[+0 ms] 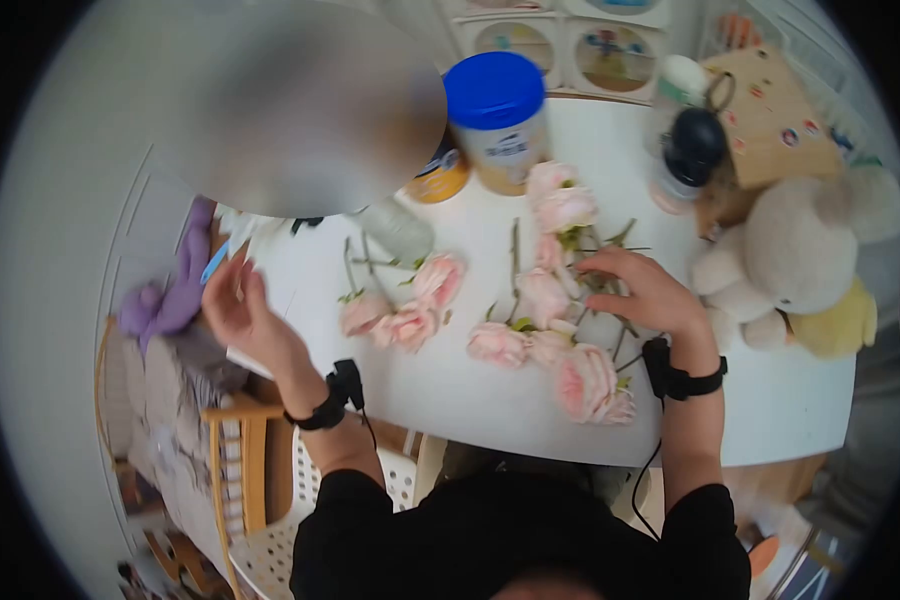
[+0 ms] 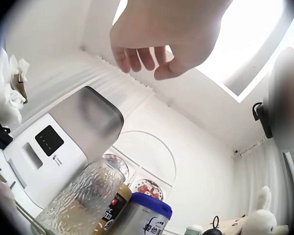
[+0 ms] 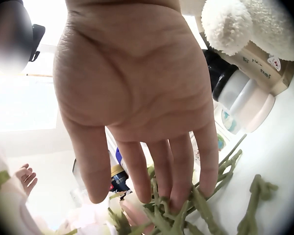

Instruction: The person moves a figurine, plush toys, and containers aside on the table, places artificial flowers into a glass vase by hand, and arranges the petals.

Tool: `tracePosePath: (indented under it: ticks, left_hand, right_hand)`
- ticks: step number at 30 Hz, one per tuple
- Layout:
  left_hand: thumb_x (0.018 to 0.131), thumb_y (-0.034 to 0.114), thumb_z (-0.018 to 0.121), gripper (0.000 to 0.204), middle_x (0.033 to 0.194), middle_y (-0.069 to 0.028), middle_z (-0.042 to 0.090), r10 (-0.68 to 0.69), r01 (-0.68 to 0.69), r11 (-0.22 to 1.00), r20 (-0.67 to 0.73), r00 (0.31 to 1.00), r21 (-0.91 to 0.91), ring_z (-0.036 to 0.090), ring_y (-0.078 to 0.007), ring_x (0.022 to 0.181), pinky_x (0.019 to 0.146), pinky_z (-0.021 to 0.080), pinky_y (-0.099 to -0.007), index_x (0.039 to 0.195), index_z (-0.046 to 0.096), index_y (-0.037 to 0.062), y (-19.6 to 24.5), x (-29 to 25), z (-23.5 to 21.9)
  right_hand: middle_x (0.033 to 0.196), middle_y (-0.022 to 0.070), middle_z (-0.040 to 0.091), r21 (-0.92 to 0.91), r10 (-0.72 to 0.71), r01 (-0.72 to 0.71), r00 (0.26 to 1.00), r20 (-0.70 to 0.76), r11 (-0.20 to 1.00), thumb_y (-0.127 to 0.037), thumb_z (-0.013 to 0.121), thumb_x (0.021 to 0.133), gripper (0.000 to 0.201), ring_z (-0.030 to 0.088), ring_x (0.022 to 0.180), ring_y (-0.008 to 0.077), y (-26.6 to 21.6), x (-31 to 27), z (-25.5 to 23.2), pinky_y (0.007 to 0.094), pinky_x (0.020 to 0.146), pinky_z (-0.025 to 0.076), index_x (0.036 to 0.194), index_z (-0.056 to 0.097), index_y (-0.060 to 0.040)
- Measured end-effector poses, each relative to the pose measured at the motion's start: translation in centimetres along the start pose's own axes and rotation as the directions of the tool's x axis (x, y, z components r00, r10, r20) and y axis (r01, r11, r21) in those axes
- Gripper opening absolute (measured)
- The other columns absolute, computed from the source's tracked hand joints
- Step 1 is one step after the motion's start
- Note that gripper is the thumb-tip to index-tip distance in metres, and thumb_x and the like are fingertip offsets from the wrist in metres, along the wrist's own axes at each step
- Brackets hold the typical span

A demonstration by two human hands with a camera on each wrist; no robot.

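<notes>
Pink roses with green stems lie in two groups on the white table. My right hand reaches over the larger group, its fingertips among the cut stems. The palm faces the camera in the right wrist view, with the fingers nearly straight. Raised at the table's left side, my left hand holds nothing, and its fingers bend loosely in the left wrist view. Between the hands is the smaller group of roses. Just behind it stands a textured clear glass vase.
A can with a blue lid stands at the back beside an orange-yellow can. Further right are a black-topped bottle, a wooden box and a plush rabbit. A white and grey appliance stands at the back left.
</notes>
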State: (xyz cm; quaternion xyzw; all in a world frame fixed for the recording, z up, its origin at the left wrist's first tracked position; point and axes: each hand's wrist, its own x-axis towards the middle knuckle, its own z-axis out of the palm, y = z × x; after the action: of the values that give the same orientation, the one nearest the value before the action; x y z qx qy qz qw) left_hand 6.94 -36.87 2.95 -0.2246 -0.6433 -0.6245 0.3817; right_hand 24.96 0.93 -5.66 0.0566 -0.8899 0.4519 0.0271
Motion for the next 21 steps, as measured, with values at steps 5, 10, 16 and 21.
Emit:
tracePosePath:
  ticks: [5,10,16,21]
  left_hand:
    - [0.079,0.003,0.074,0.062,0.133,-0.0120,0.050,-0.118,0.077,0.980,0.223,0.968,0.183,0.049,-0.0239,0.124,0.106,0.040,-0.0402,0.134,0.046,0.0031,-0.5,-0.1,0.6]
    - [0.073,0.016,0.084,0.094,0.141,-0.0178,0.037,-0.304,0.179,0.938,0.462,0.833,0.296,0.043,-0.0290,0.128,0.105,0.040,-0.0459,0.148,0.028,0.0103,-1.9,-1.1,4.8]
    - [0.074,0.020,0.085,0.096,0.140,-0.0185,0.042,-0.347,0.208,0.932,0.557,0.755,0.298,0.046,-0.0285,0.126,0.103,0.042,-0.0401,0.148,0.026,0.0096,-5.6,-1.4,8.5]
    - [0.076,0.017,0.083,0.068,0.121,-0.0163,0.058,-0.320,0.125,0.926,0.566,0.760,0.357,0.054,-0.0212,0.114,0.096,0.044,-0.0358,0.135,0.049,0.0056,-7.1,-1.3,8.8]
  right_hand:
    - [0.105,0.0126,0.061,0.041,0.014,-0.018,0.995,0.097,0.999,-0.019,0.074,0.081,0.040,0.059,0.094,0.0286,-1.5,0.2,-0.4,0.0371,0.085,0.048,0.115,0.062,-0.0025]
    - [0.111,0.0131,0.062,0.035,-0.026,0.023,0.996,0.087,0.999,-0.017,0.071,0.083,0.037,0.060,0.100,0.0301,-1.5,0.1,0.0,0.0381,0.088,0.047,0.115,0.062,-0.0030]
    - [0.117,0.0142,0.062,-0.033,-0.085,0.088,0.993,0.084,0.996,-0.015,0.069,0.084,0.032,0.056,0.111,0.0330,-1.5,-0.3,0.8,0.0402,0.095,0.045,0.113,0.061,-0.0027]
    - [0.128,0.0150,0.058,-0.005,-0.175,0.175,0.984,-0.042,0.985,-0.012,0.072,0.082,0.042,0.055,0.118,0.0326,-1.3,-0.4,0.2,0.0386,0.099,0.044,0.121,0.058,-0.0024]
